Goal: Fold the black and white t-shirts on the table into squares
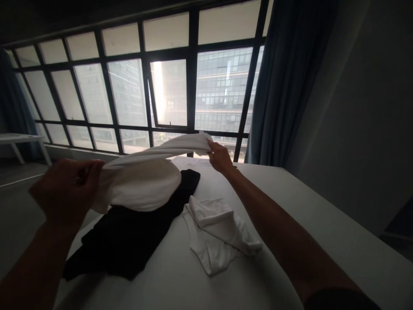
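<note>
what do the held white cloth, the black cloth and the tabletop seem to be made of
Held white cloth: thin, soft, matte fabric; it sags and ripples, but the fibre is unclear. Black cloth: probably dull fabric, lying limp. Tabletop: perhaps laminate, from its smooth, plain white surface.

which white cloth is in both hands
The raised white cloth, stretched between the left hand and right hand; the crumpled white cloth lies on the table.

The raised white cloth (145, 185) hides part of the black cloth (125, 241) behind it.
</note>
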Motion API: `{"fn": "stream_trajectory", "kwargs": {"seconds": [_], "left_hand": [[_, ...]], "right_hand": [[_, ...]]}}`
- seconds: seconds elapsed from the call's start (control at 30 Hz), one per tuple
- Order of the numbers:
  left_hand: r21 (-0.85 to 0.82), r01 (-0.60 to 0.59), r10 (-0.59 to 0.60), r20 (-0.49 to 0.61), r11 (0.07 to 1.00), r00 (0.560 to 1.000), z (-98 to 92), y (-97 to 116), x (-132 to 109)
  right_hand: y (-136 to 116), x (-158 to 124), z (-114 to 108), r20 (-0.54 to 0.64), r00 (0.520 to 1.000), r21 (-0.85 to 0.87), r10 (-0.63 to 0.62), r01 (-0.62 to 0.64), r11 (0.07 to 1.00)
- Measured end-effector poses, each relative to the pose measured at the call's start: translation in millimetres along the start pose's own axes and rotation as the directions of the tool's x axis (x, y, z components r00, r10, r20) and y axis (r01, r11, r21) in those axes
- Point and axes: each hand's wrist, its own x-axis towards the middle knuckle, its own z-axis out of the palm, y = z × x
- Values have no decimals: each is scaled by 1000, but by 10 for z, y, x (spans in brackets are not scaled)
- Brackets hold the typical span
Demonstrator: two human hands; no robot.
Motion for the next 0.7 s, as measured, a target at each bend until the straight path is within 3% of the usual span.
{"fn": "stream_trajectory", "kwargs": {"seconds": [0.03,0.1,0.17,0.2,0.23,0.3,0.37,0.4,0.43,0.47,0.57,0.6,0.63,0.7], "left_hand": [[62,-5,6,-21,998,1000,-49,-13,51],[126,-43,32,89,991,995,-71,-15,33],[148,-61,11,317,987,948,20,-11,-143],[147,-52,-21,456,988,890,98,-15,-276],[143,-36,-58,604,989,795,190,-24,-429],[76,13,-72,857,997,511,378,-50,-749],[-57,103,29,965,993,259,526,-61,-1021],[-100,140,73,980,985,188,576,-48,-1119],[-115,156,91,984,981,155,609,-17,-1189],[-111,147,87,983,983,162,627,35,-1234],[-125,58,100,944,990,315,625,326,-1293],[-169,47,143,927,984,346,620,457,-1319],[-231,50,200,917,972,346,619,594,-1360],[-342,84,313,918,936,242,631,854,-1489]], "right_hand": [[-37,14,144,105,994,-10,-3,4,1000],[-54,-81,418,361,932,-48,12,6,999],[11,-306,628,570,821,-80,37,11,997],[76,-449,695,644,763,-95,52,12,995],[160,-603,735,705,705,-117,79,6,993],[371,-916,740,789,594,-166,157,-40,985],[595,-1206,679,794,563,-214,227,-91,973],[692,-1337,639,791,559,-223,247,-113,968],[768,-1456,599,784,566,-224,254,-122,967],[818,-1562,561,779,574,-220,250,-123,968],[808,-1791,443,755,616,-216,224,-89,972],[765,-1834,386,746,632,-204,211,-86,975],[714,-1860,311,746,638,-162,188,-99,982],[624,-1877,103,752,653,32,95,-179,983]]}}
